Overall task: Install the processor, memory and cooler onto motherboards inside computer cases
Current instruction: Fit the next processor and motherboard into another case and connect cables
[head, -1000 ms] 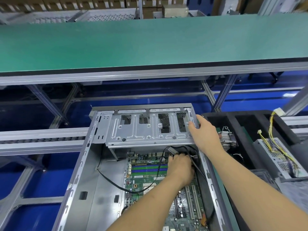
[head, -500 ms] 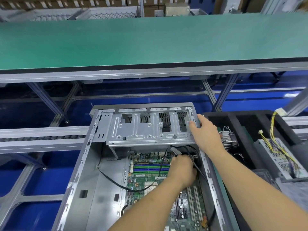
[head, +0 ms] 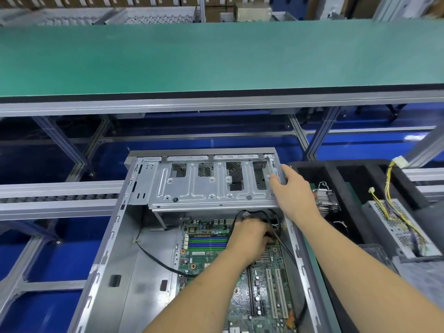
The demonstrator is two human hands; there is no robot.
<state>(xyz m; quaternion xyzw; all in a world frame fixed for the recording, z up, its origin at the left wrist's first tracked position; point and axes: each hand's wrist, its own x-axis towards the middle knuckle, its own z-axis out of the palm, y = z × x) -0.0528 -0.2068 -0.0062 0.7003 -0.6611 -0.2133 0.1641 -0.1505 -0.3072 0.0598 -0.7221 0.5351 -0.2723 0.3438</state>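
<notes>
both of my hands are at the open computer case (head: 115,241) in the lower middle of the frame. my right hand (head: 292,191) grips the right end of the metal drive cage (head: 209,186), thumb over its upper edge and fingers curled on its face. my left hand (head: 249,236) reaches down just below the cage, at the upper right corner of the motherboard (head: 211,258). its fingers are curled around black cables (head: 283,246) there, though i cannot see the fingertips. one black cable loops above my knuckles, and another (head: 156,258) runs across the case floor toward the left wall. the board lies flat in the case, with blue and green memory slots (head: 207,242) just left of my left hand. right of the case, a black foam tray (head: 355,174) holds a finned cooler (head: 325,200) and a power supply (head: 398,227) with yellow wires. a green conveyor belt (head: 216,56) fills the upper frame.
</notes>
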